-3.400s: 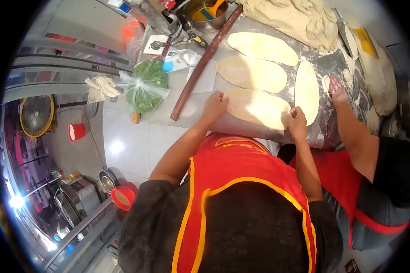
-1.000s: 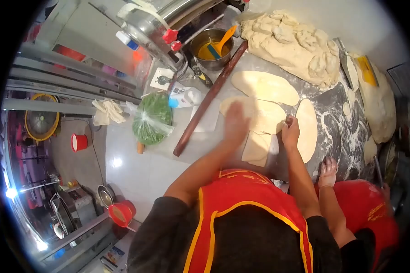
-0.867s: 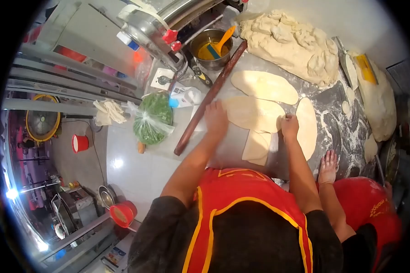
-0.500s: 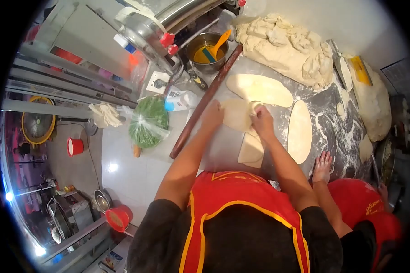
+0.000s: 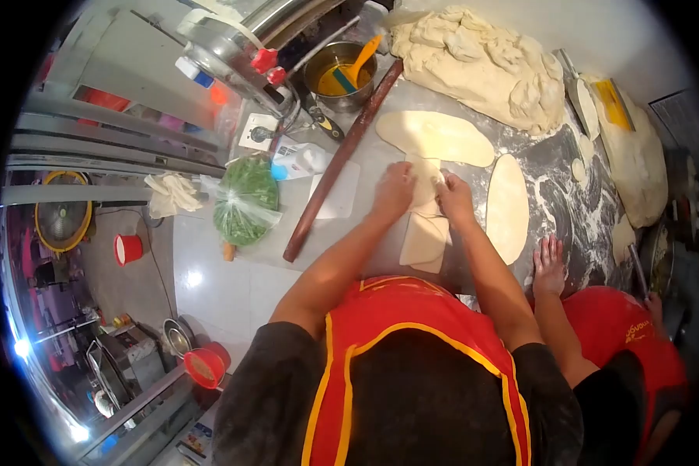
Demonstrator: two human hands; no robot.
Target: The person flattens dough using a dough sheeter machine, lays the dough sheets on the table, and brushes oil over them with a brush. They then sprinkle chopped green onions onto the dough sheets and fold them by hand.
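A small sheet of dough (image 5: 423,180) lies between my hands on the grey worktop. My left hand (image 5: 396,189) is closed at its left edge, fingertips partly hidden. On the other side, my right hand (image 5: 453,197) pinches the right edge. Just below, toward my apron, sit folded dough pieces (image 5: 424,239), one overlapping another. A long oval dough sheet (image 5: 450,140) lies flat beyond my hands, and a second oval sheet (image 5: 508,210) is to the right of my right hand.
A large dough mound (image 5: 481,70) sits at the back. Left of the sheets are a rolling pin (image 5: 342,163), a metal bowl (image 5: 339,78) with a brush (image 5: 357,68), and a bag of greens (image 5: 245,202). A co-worker's hand (image 5: 549,266) rests on the floured worktop at right.
My left hand has moved right, closer to my right hand. The dough between them, stretched wide before, is now narrower. The whole view has shifted slightly.
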